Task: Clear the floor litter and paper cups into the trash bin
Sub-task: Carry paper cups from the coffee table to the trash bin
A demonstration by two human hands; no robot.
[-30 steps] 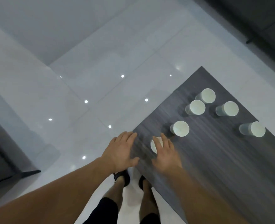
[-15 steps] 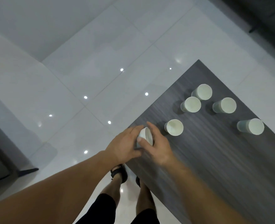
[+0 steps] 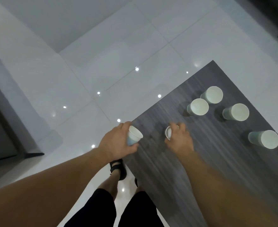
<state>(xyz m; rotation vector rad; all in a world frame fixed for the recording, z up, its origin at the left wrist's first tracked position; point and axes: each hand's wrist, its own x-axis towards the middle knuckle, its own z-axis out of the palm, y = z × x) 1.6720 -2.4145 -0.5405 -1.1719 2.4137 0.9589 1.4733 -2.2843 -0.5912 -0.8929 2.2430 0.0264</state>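
- Since half a second ago the two hands have split up: they were both on one cup at the near corner of the desk, and now each has its own.
- left hand grips the first cup on its own, fingers wrapped round its side. The cup is tilted with its mouth up and to the right, right over the desk edge.
- right hand has slid over to the second cup, which stood free before. Fingers and thumb curl round it on the desk; it's motion-blurred, so how tight the grip is I can't tell.
- Same spots as before, all upright: rearmost cup, its neighbour cup just beside it, right-hand cup, and outer cup well apart.
- No bin in view, just glossy white floor.
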